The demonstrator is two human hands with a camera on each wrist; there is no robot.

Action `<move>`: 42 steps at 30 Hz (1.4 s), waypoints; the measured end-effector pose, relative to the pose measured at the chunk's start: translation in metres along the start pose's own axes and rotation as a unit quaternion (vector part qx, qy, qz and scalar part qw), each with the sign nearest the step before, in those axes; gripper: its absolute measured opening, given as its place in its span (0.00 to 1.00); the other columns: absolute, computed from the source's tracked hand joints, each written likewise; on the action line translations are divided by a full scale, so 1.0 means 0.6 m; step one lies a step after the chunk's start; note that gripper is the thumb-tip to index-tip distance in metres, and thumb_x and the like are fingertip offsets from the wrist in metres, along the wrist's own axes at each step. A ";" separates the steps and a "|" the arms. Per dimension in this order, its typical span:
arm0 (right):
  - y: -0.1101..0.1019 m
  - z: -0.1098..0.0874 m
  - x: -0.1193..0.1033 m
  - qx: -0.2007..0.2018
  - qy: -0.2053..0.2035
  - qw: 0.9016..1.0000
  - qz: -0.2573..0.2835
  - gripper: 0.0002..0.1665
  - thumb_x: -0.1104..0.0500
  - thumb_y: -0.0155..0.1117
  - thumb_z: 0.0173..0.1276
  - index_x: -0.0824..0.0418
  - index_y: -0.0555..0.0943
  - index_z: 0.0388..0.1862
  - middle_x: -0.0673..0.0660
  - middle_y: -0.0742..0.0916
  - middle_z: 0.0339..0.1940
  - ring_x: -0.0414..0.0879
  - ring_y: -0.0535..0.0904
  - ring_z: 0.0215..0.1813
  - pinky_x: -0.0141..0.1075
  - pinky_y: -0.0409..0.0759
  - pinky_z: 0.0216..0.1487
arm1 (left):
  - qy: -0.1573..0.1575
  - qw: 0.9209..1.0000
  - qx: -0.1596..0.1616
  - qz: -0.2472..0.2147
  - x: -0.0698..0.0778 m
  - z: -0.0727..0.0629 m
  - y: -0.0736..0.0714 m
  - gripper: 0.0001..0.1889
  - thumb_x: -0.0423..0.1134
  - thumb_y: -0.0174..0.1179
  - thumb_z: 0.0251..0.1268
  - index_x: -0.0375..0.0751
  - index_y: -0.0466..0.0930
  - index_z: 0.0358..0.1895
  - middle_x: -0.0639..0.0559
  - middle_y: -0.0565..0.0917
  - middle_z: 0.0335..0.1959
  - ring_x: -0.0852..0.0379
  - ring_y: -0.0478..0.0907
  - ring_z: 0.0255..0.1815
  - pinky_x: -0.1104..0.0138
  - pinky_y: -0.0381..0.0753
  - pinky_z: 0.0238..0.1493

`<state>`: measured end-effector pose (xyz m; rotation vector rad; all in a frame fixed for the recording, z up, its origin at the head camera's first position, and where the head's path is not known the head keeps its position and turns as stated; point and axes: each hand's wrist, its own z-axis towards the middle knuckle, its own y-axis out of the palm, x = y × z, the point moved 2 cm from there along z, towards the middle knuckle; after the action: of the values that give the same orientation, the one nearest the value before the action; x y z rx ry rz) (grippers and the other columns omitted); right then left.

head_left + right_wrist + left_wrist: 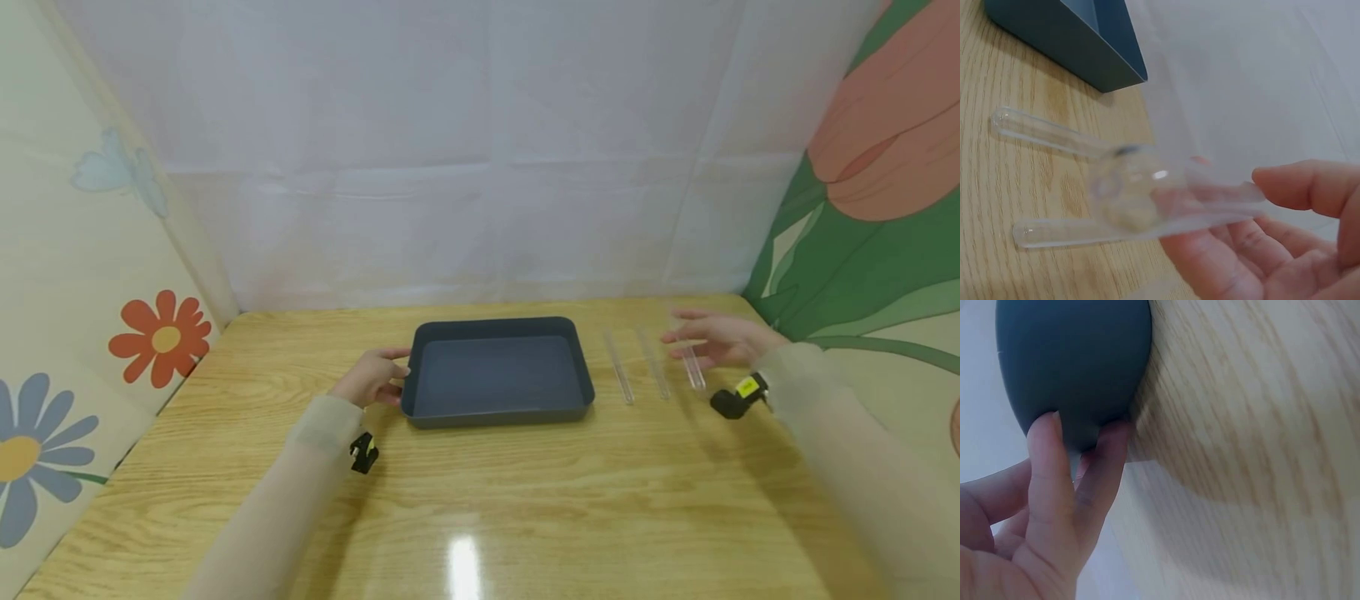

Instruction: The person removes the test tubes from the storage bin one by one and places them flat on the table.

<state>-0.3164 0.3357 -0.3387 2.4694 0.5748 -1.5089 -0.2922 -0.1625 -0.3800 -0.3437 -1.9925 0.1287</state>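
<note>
Looking down and forward from head height over the whole wooden table (525, 500), while shooting close from each wrist, all three sharing the dark tray (498, 372) (1072, 362) (1079, 44) and tabletop.

**Hands at a dark tray, glass tubes alongside**

A dark grey tray (498, 371) sat on the wooden table (465, 500). The left hand (371, 377) touched its left rim, fingers loosely curved. To the tray's right lay two clear test tubes (619, 368) (654, 365) — parallel, apart. The right hand (716, 337) hovered over a third tube (693, 368), fingers extended; whether it gripped the tube was unclear.
</note>
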 end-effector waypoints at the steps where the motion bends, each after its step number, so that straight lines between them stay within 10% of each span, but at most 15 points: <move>1: -0.002 0.000 0.001 0.002 0.001 1.000 0.001 0.47 0.65 0.46 0.77 0.62 0.25 0.77 0.45 0.82 0.39 0.41 0.80 0.44 0.38 0.80 0.50 | 0.000 1.000 -0.001 0.000 0.000 0.000 0.000 0.28 0.27 0.45 0.74 0.38 0.56 0.75 0.35 0.76 0.53 0.56 0.77 0.23 0.68 0.78 0.21; 42: -0.077 -0.015 0.024 0.019 0.025 0.999 -0.029 0.48 0.64 0.45 0.77 0.63 0.23 0.75 0.43 0.82 0.38 0.39 0.80 0.44 0.40 0.79 0.49 | -0.007 1.000 0.004 -0.002 0.001 0.000 0.001 0.28 0.27 0.45 0.74 0.39 0.56 0.76 0.31 0.72 0.60 0.55 0.79 0.26 0.68 0.78 0.21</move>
<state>-0.3227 0.3843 -0.3454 2.5475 0.6364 -1.4957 -0.2924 -0.1621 -0.3798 -0.3347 -2.0063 0.1371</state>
